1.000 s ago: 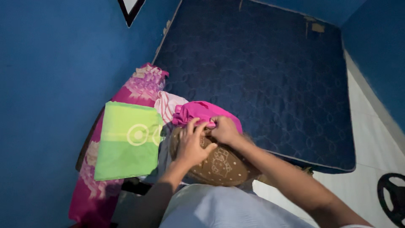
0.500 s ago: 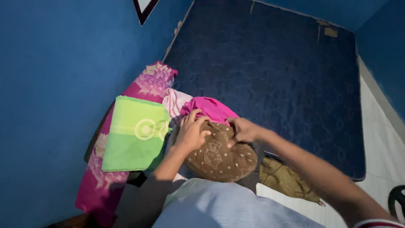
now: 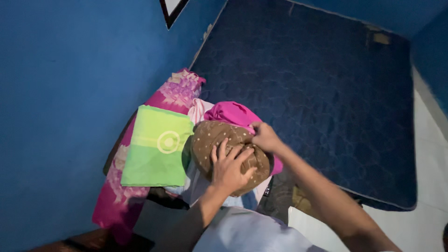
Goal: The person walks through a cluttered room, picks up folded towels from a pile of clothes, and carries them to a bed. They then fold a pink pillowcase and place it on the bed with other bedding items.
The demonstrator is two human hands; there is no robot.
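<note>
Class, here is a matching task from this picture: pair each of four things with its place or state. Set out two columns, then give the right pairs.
Things:
1. green folded cloth
2. brown dotted cloth
3. bright pink cloth
4. blue mattress

Places or states:
A. bare, on the floor beside the blue wall
B. under the flat left hand
C. on top of the flowered pink fabric
D. just beyond the brown cloth, next to the right hand

Pairs: 1-C, 2-B, 3-D, 4-A
</note>
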